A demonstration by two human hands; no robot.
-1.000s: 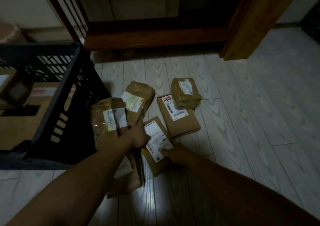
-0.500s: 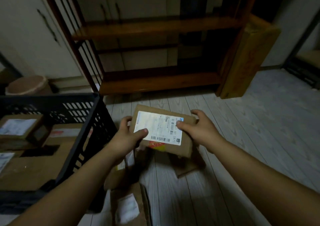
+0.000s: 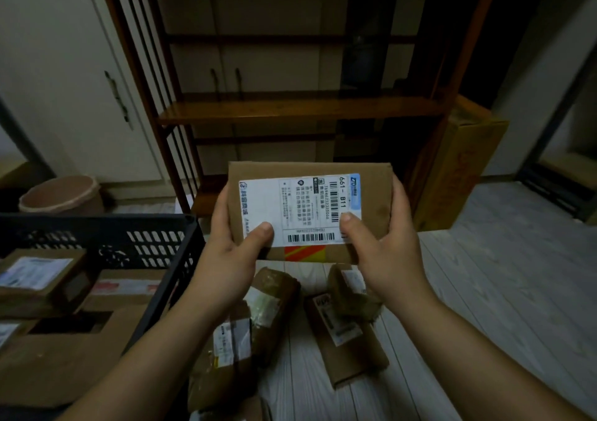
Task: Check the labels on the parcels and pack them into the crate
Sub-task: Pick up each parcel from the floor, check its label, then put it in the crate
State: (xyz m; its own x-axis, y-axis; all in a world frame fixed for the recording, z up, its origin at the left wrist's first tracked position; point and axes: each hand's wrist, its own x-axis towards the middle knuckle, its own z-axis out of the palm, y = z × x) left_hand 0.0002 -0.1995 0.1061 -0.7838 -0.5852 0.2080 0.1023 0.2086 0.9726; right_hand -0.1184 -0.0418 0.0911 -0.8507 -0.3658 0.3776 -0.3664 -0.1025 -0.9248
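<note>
I hold a flat brown parcel [image 3: 308, 200] up in front of me, its white shipping label facing me. My left hand [image 3: 231, 252] grips its left edge with the thumb on the label. My right hand [image 3: 384, 249] grips the right edge, thumb on the label's lower right corner. The black slatted crate [image 3: 155, 236] stands at the left and holds several cardboard parcels [image 3: 42, 275]. Below my hands, several brown taped parcels [image 3: 271, 304] lie on the floor, among them a flat one [image 3: 349, 336] with a small bundle [image 3: 352, 288] on it.
A dark wooden shelf unit [image 3: 290, 110] stands straight ahead against white cupboards. A tall cardboard box [image 3: 458, 165] leans at its right side. A round bin [image 3: 61, 194] sits behind the crate. Pale plank floor [image 3: 484, 291] stretches to the right.
Both hands lifted the flat parcel off the floor and raised it higher and closer, label toward me. My view tilted up from the floor to the shelf.
</note>
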